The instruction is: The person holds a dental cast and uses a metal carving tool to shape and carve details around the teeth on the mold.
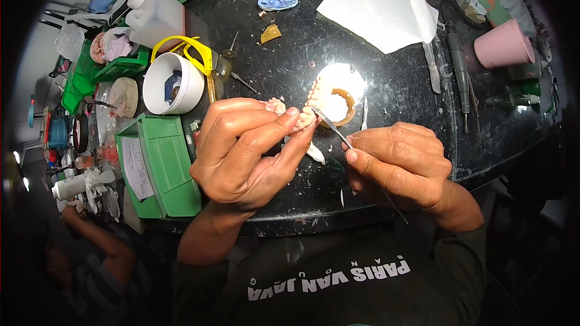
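Left fingers (283, 123) are pinching a dental model (306, 120); right fingers (376, 142) are pinching a slim tool (331, 126), slanting up-left to it.

A slim metal tool (331, 127) slants against a peach dental model (315, 95).

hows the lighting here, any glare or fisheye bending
In the head view, hard glare blows out a patch of the black table beside the tooth model in the left hand; also in the head view, the lower left sinks into shade, dimming a co-worker's arm; in that same head view, the table's near edge bows and the corners go dark.
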A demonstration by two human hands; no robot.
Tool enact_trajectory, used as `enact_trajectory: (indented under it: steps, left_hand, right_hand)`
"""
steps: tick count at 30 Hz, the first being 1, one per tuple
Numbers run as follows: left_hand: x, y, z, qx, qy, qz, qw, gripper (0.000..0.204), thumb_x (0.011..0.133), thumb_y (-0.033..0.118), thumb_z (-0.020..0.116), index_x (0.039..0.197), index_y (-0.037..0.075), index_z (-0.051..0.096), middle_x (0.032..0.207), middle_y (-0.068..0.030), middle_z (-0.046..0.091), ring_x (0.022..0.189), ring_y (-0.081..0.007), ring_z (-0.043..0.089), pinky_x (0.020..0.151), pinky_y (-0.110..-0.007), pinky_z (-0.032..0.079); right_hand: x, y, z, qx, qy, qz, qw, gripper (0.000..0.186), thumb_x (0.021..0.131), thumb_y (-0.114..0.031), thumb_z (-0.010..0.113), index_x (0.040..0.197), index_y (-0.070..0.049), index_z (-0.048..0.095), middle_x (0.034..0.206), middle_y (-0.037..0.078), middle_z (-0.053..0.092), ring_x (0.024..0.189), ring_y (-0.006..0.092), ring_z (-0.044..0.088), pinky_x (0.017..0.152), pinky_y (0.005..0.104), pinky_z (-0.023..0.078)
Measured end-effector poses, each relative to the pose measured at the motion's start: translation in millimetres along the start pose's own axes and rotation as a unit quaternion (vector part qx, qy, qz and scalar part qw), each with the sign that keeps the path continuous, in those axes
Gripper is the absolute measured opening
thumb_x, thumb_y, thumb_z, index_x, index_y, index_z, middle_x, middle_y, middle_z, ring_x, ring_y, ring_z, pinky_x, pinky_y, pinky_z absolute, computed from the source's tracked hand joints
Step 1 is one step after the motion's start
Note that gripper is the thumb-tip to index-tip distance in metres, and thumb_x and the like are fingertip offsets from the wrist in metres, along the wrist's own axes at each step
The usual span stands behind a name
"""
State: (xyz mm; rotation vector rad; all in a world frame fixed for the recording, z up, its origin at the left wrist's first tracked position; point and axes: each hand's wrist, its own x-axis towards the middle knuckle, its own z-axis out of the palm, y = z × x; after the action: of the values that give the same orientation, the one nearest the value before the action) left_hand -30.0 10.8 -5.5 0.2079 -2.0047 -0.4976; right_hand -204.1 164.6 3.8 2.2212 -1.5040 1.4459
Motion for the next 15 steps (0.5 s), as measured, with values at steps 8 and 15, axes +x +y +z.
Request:
enact_trajectory:
  steps: [8,15]
  left_hand:
    - [-0.4,-1.3,-0.8,0.012,-0.001,0.008,1.0,0.033,0.063,-0.003,0.094,0.091,0.005,0.077,0.085,-0.0026,0.067,0.076,-0.0202,0.066,0.065,-0.03,0.057]
    - [-2.2,-0.3,-2.9,0.018,-0.014,0.023,0.999,0.036,0.062,-0.006,0.093,0.094,0.004,0.078,0.086,-0.0029,0.066,0.079,-0.021,0.064,0.068,-0.031,0.057]
  right_hand:
    - [0.3,-1.0,-1.6,-0.002,-0.008,-0.003,1.0,0.024,0.08,-0.009,0.083,0.099,0.002,0.074,0.084,0.01,0.074,0.076,0.0189,0.075,0.052,0.0258,0.051]
    - [-3.0,-2.7,3.8,0.021,0.03,0.026,0.999,0.033,0.07,0.009,0.079,0.102,0.004,0.072,0.079,0.012,0.075,0.071,0.0218,0.076,0.055,0.0272,0.055]
